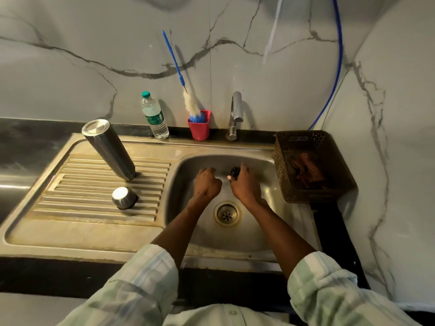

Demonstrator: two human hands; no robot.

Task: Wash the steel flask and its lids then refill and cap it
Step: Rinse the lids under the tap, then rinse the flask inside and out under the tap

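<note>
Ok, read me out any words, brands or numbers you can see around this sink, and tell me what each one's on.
No text here can be read.
Plastic water bottle: its green label carries print, but it is too small and blurred to read.
Steel flask, steel lid, red cup, brown basket: no lettering visible.

Steel flask [108, 149]: tall, brushed cylinder, uncapped, standing upside down on ribbed drainboard [70, 184], mouth on ribs, flat base up, near drainboard's back. Steel outer lid [124, 197]: short cup-shaped cap, inverted on ribs nearer front, apart from flask, just left of basin. Small dark inner lid [235, 171]: round, held in right hand [243, 184] over sink basin [183, 175], mostly hidden by fingers.
</note>
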